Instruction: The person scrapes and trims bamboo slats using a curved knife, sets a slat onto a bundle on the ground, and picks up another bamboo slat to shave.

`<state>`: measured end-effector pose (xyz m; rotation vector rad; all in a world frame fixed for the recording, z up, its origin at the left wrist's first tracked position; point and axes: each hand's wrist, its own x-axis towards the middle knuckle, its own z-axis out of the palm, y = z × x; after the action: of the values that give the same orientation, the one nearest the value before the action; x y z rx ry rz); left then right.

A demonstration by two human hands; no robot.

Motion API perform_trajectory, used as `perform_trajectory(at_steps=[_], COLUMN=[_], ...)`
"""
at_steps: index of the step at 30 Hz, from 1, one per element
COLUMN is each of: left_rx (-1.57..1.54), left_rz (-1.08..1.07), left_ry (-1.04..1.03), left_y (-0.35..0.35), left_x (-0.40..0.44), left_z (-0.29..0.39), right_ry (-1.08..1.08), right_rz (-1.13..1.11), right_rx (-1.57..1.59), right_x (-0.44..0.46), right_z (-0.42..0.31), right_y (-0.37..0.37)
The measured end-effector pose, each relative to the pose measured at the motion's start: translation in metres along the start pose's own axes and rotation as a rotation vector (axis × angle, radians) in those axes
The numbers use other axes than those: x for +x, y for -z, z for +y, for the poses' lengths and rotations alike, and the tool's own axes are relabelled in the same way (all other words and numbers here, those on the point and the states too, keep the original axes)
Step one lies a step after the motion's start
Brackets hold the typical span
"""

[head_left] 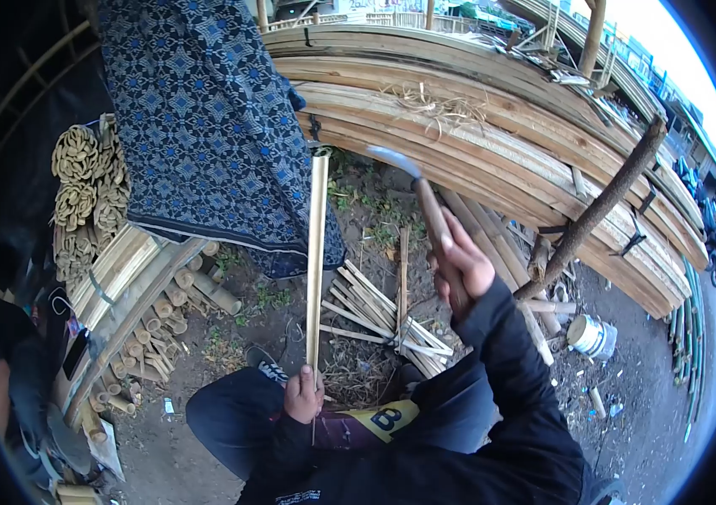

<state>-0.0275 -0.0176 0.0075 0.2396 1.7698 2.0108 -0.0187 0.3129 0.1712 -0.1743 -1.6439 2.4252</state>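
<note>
Clutching the strip: your left hand is closing its fingers firmly around the lower part of a long, pale strip, which is standing nearly upright above your lap.
Curved blade: your right hand is wrapping fully around the wooden handle, and the metal is blurring above and to the right of the strip, apart from it.
Strip's feel: it is looking like split bamboo or wood, probably light, fairly stiff but springy along its length, with edges that may be sharp or splintery; the lower end is seeming the surest hold, well clear of the blade.
Patterned cloth: it is hanging just left of the strip's upper end.
Tied sticks: they are lying on the ground, right of the strip.
Long planks: they are stretching across the far side, with shavings resting on top.
Lettering: a dark "B" is showing on the yellow fabric at your lap; the bucket is carrying a label too small to read, and the white print on your top is staying illegible.
</note>
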Motion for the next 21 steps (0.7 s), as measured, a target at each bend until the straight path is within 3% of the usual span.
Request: perform_trajectory(at_steps=[3,6,7,10,12,14,16,20,21], left_rx=[0.310,0.367,0.564,0.741,0.781,0.818,0.811,0.781,0.780], left_rz=[0.115,0.147,0.223,0.277,0.274,0.267,0.318,0.360,0.340], left_ry=[-0.055,-0.087,-0.231,-0.328,-0.358,-0.380,-0.391,-0.280,-0.288], left_y=[0.008,0.006,0.009,-0.002,-0.005,-0.009,-0.007,-0.005,-0.006], left_x=[0.008,0.011,0.017,0.010,0.007,-0.001,0.001,-0.001,-0.001], left_z=[0.002,0.009,-0.004,0.002,-0.001,-0.006,-0.004,0.012,0.012], right_ry=[-0.036,-0.027,-0.056,-0.098,-0.013,0.139,0.194,-0.018,-0.036], right_rz=[-0.120,-0.144,-0.175,-0.261,-0.079,0.267,0.153,-0.169,-0.130], right_rx=[0.001,0.030,-0.016,-0.099,-0.320,-0.119,-0.146,-0.063,-0.218], right_x=[-0.032,-0.050,-0.055,-0.053,-0.035,-0.007,-0.014,-0.054,-0.046], right_z=[0.004,0.000,-0.003,-0.006,-0.010,-0.007,-0.019,-0.010,-0.003], right_y=[-0.015,-0.025,-0.029,-0.031,-0.030,-0.027,-0.021,-0.043,-0.038])
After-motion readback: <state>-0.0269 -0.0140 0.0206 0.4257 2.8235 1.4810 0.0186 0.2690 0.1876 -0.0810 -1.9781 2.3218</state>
